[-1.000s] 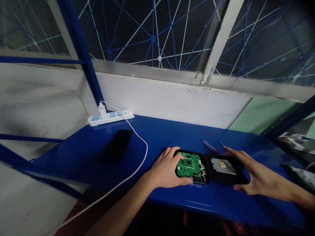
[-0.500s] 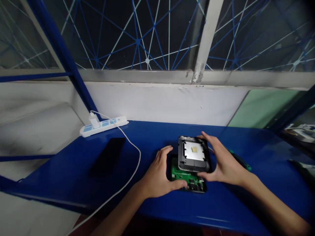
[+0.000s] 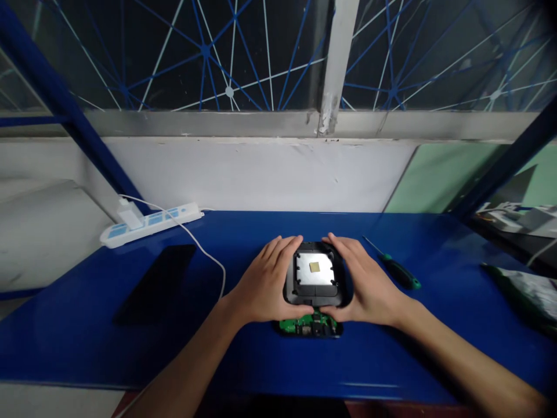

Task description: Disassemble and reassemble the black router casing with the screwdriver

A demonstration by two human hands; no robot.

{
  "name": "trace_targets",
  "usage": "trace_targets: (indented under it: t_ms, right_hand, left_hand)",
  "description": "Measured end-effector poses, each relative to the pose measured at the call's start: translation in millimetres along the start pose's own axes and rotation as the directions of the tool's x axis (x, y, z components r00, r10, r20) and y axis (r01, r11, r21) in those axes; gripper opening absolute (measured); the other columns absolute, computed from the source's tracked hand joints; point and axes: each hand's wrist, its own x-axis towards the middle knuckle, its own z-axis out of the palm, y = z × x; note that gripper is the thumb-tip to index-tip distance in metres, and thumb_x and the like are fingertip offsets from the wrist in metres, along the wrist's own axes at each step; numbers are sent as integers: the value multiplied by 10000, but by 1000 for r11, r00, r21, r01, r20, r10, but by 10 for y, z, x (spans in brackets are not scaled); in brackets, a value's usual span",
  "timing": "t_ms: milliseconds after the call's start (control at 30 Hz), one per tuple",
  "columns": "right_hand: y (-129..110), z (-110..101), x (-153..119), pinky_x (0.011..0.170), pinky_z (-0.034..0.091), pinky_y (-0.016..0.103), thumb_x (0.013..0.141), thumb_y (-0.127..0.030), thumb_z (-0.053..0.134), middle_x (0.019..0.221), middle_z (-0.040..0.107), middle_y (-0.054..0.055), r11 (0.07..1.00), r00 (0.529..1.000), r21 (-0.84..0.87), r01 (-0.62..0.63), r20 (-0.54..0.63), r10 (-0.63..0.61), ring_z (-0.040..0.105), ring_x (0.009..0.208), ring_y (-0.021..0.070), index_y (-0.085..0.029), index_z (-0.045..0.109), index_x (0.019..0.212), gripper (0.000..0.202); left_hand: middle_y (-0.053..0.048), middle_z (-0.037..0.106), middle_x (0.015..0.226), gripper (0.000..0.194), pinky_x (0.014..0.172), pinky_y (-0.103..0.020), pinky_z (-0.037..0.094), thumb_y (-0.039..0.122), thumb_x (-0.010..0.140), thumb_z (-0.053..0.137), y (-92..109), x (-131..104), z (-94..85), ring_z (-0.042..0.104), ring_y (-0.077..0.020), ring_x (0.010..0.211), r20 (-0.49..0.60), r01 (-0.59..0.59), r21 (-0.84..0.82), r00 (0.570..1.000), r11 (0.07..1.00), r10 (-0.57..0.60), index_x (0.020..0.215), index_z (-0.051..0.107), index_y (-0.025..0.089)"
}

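Observation:
A black square cover [image 3: 317, 293] with a silver metal plate and a small yellowish pad [image 3: 314, 267] on it is held between both hands. My left hand [image 3: 272, 281] grips its left side, fingers at the far corner and thumb along the near edge. On the right side my right hand [image 3: 363, 281] holds it the same way. Below the cover, a green circuit board [image 3: 300, 326] in a black case shows at its near part; the rest is hidden under the cover.
A green-handled screwdriver [image 3: 400, 271] lies to the right on the blue table [image 3: 174, 354]. A dark flat object [image 3: 156, 281], a white cable and a power strip [image 3: 152, 223] are at the left. A green and silver bag [image 3: 524, 293] sits far right.
My left hand has taken hold of the cover's left side. The cover has turned straighter in both hands. The view has shifted right, bringing the screwdriver into fuller sight.

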Motion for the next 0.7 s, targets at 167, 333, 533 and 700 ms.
trace_targets:
  t_ms: [167, 333, 533, 700]
  right_hand:
    - [-28, 66, -11, 1023, 482, 650, 739, -588, 744, 1447, 417, 212, 1000, 1000, -16, -27, 11, 27, 458, 1296, 444, -251, -41, 1604, 1215]
    - [-29, 49, -6, 1085, 450, 633, 753, -596, 745, 1500, 345, 211, 998, 997, 24, -53, 59, 52, 384, 1371, 441, -257, -23, 1602, 1194]
    - [9, -29, -16, 1100, 447, 627, 739, -618, 757, 1535, 286, 227, 995, 985, 63, -74, 158, 64, 354, 1409, 455, -237, -10, 1607, 1220]
    - [31, -19, -19, 1100, 436, 656, 745, -517, 775, 1557, 334, 193, 991, 986, 90, -98, 142, 85, 364, 1410, 457, -266, -1, 1613, 1191]
  left_hand:
    - [-164, 313, 1594, 1249, 1201, -685, 239, 523, 623, 850, -40, -47, -12, 297, -493, 1443, 17, -27, 40, 999, 999, 27, 1589, 113, 237]
    - [-191, 392, 1527, 1201, 1158, -659, 325, 506, 629, 847, -27, -41, -50, 383, -465, 1389, -42, -52, 59, 998, 997, 54, 1558, 143, 218]
    - [-165, 421, 1498, 1165, 1130, -640, 370, 491, 631, 839, -25, -59, -66, 409, -448, 1359, -61, -57, 27, 996, 998, 59, 1547, 164, 238]
    - [-168, 433, 1484, 1174, 1104, -606, 418, 515, 637, 849, -60, -65, -62, 430, -424, 1343, -89, -84, 66, 992, 994, 89, 1542, 154, 238]
